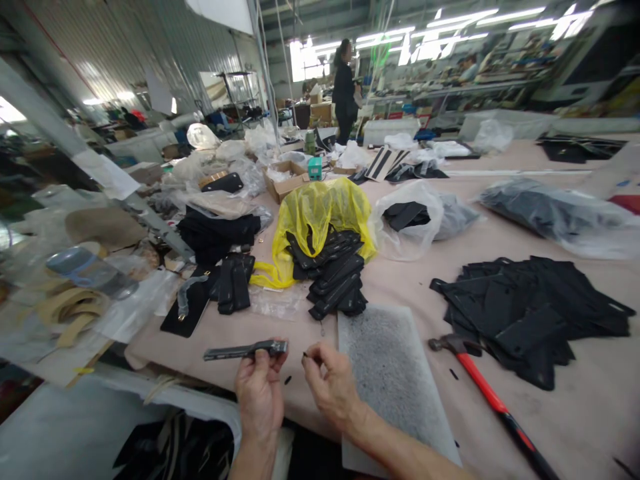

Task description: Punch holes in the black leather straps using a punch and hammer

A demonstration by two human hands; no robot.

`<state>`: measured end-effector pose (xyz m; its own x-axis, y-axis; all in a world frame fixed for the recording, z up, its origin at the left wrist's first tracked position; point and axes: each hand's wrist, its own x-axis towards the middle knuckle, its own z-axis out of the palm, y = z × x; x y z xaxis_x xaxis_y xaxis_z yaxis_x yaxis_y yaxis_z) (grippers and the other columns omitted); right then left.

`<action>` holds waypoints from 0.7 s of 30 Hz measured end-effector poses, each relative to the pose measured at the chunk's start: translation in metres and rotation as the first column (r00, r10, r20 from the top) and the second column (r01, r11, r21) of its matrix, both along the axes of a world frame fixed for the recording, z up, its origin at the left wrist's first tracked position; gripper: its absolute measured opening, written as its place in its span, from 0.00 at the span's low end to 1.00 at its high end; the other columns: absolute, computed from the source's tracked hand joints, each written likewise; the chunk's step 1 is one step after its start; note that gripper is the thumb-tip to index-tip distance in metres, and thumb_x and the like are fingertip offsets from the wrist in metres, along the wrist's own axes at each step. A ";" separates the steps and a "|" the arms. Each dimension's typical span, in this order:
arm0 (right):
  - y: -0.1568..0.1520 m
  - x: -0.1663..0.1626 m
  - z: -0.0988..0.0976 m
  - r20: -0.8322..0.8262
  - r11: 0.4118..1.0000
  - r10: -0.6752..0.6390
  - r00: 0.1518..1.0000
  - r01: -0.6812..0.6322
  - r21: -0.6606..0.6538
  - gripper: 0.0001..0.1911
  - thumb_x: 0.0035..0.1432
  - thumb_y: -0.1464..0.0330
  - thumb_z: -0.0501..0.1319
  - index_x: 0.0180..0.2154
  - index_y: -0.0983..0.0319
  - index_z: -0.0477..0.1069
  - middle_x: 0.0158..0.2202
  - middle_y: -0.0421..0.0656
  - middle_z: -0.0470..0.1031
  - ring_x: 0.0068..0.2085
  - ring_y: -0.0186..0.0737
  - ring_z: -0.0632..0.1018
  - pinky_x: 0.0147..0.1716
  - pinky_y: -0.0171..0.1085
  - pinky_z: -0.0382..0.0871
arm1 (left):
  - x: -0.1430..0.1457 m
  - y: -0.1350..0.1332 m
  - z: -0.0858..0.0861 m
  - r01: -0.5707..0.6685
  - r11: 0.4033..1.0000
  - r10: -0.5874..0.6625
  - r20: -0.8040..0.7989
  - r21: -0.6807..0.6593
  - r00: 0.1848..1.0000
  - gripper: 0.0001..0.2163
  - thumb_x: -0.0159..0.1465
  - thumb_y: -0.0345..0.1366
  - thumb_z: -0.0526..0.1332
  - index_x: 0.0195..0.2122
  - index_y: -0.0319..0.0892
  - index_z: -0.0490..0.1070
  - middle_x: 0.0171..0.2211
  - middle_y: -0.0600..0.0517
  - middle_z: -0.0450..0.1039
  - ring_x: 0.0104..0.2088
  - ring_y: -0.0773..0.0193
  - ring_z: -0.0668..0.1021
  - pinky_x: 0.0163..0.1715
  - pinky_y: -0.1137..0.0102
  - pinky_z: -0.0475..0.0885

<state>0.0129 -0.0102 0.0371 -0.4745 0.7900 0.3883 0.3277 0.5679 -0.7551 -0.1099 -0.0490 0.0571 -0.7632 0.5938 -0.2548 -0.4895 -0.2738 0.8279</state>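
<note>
My left hand [261, 387] is closed around one end of a long narrow black strap piece [233, 352], which points left above the table edge. Just to the right, my right hand [333, 383] pinches a tiny dark bit [305, 355] between thumb and fingertips, a little apart from the strap piece. What this bit is, I cannot make out. Beyond my hands, a stack of similar black padded pieces [337, 283] spills from a yellow plastic bag [325, 200]. A grey speckled slab [390, 367] lies under my right forearm.
At right lies a claw hammer [483, 383] with a red and black handle, beside a heap of flat black pieces [535, 307]. A white bag [407, 247] with black pieces stands behind. Leftward are a black panel [185, 310] and tape rolls [75, 300]. A person [344, 93] stands far back.
</note>
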 end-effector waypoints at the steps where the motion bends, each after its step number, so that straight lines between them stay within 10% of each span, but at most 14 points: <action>1: -0.007 -0.001 -0.007 0.094 0.998 0.054 0.994 -0.054 -0.012 0.08 0.61 0.71 0.56 0.29 0.61 0.65 0.24 0.39 0.70 0.26 0.35 0.70 0.28 0.34 0.60 | -0.007 0.001 0.001 -0.050 0.999 0.050 -0.037 -0.001 0.998 0.17 0.48 0.42 0.75 0.31 0.38 0.73 0.29 0.50 0.79 0.32 0.61 0.81 0.37 0.65 0.79; 5: -0.014 -0.002 -0.025 0.425 0.962 0.236 0.874 -0.273 0.028 0.04 0.56 0.69 0.60 0.29 0.61 0.68 0.27 0.42 0.73 0.27 0.39 0.72 0.30 0.36 0.63 | -0.024 0.006 0.003 -0.128 0.991 0.119 -0.188 -0.037 0.975 0.15 0.48 0.40 0.74 0.30 0.38 0.73 0.27 0.52 0.79 0.29 0.62 0.81 0.34 0.67 0.80; 10: 0.044 0.017 -0.003 0.291 0.994 -0.051 0.955 0.077 -0.076 0.13 0.53 0.76 0.58 0.41 0.61 0.70 0.39 0.43 0.75 0.40 0.41 0.75 0.40 0.36 0.64 | -0.010 0.007 -0.020 -0.036 0.994 0.011 -0.242 -0.099 0.970 0.12 0.52 0.40 0.71 0.33 0.39 0.75 0.29 0.53 0.80 0.30 0.63 0.81 0.35 0.69 0.80; 14: 0.108 0.042 0.007 0.410 0.900 -0.319 0.855 0.409 -0.152 0.08 0.60 0.72 0.55 0.39 0.61 0.71 0.38 0.44 0.75 0.41 0.41 0.75 0.41 0.35 0.63 | 0.004 0.008 -0.051 0.050 0.963 -0.123 -0.269 -0.263 0.955 0.15 0.53 0.43 0.70 0.36 0.39 0.76 0.34 0.49 0.81 0.34 0.59 0.83 0.36 0.69 0.80; 21: 0.175 0.056 -0.009 0.567 0.789 -0.330 0.755 0.550 -0.274 0.12 0.54 0.63 0.62 0.35 0.66 0.75 0.34 0.52 0.78 0.40 0.49 0.78 0.35 0.38 0.64 | 0.015 0.023 -0.063 0.169 0.890 -0.327 -0.333 -0.425 0.884 0.21 0.49 0.51 0.69 0.34 0.38 0.77 0.31 0.45 0.81 0.33 0.51 0.83 0.37 0.62 0.80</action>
